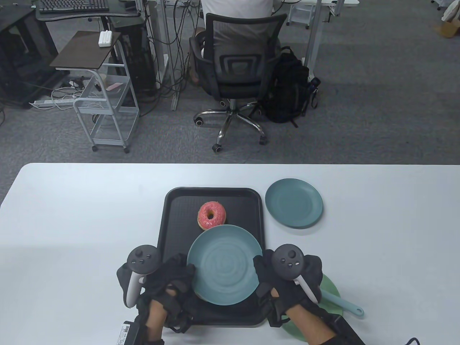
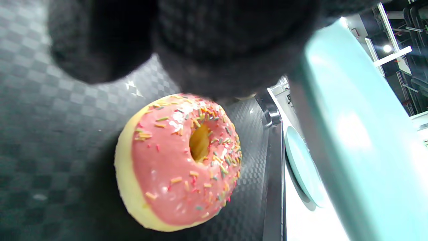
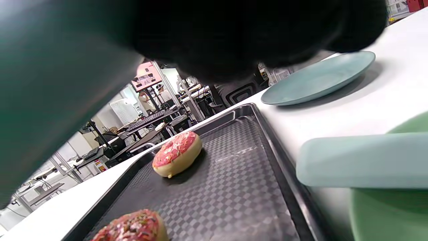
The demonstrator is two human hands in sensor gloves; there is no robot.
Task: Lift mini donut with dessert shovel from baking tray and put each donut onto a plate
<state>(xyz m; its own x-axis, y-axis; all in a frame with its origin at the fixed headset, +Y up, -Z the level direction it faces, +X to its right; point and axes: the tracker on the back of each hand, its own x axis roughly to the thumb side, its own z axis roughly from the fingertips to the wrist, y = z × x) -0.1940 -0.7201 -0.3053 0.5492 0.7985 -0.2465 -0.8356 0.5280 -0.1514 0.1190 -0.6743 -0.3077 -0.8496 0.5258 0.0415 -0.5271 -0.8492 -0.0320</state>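
Both gloved hands hold a teal plate (image 1: 224,264) just above the near half of the black baking tray (image 1: 167,230). My left hand (image 1: 179,275) grips its left rim and my right hand (image 1: 264,269) grips its right rim. One pink sprinkled donut (image 1: 211,215) lies on the tray beyond the plate. The right wrist view shows that donut (image 3: 177,152) and a second donut (image 3: 130,227) under the held plate (image 3: 50,83). The teal dessert shovel (image 1: 341,303) lies on a green plate (image 1: 332,287) beside my right hand, untouched. In the left wrist view a donut (image 2: 180,160) fills the frame beside the plate's rim (image 2: 361,134).
A second teal plate (image 1: 293,203) sits on the white table (image 1: 72,222) just right of the tray's far corner. Beyond the table's far edge stand an office chair (image 1: 237,72), a backpack (image 1: 287,90) and a small white cart (image 1: 107,104).
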